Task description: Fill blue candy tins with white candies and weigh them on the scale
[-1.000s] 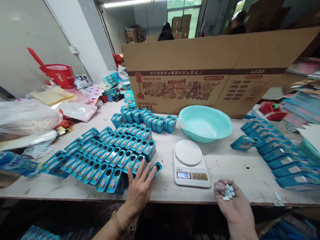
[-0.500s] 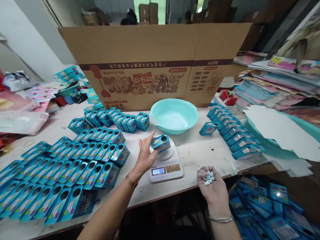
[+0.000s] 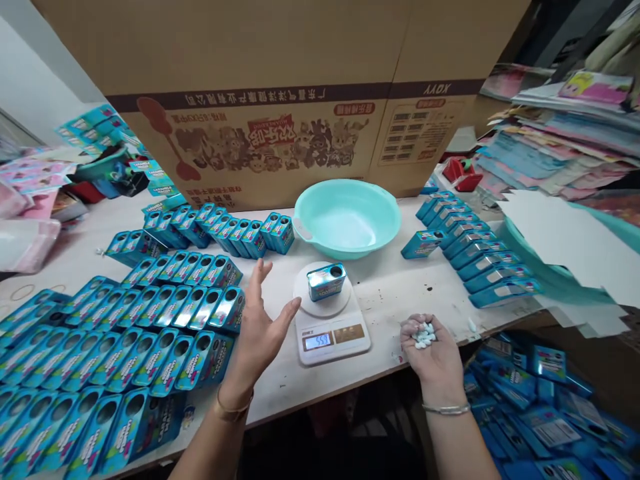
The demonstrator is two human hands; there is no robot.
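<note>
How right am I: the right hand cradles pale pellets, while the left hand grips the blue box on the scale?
Not quite: the left hand isn't gripping the blue box. The head view shows it open, apart from the box. The right hand does cradle pale pellets, and the box is on the scale.

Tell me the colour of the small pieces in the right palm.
The small pieces are pale bluish white, seen in the head view.

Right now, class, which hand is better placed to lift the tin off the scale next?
Probably the left hand: open, seemingly empty and nearer the tin; the right hand cups pale pellets.
</note>
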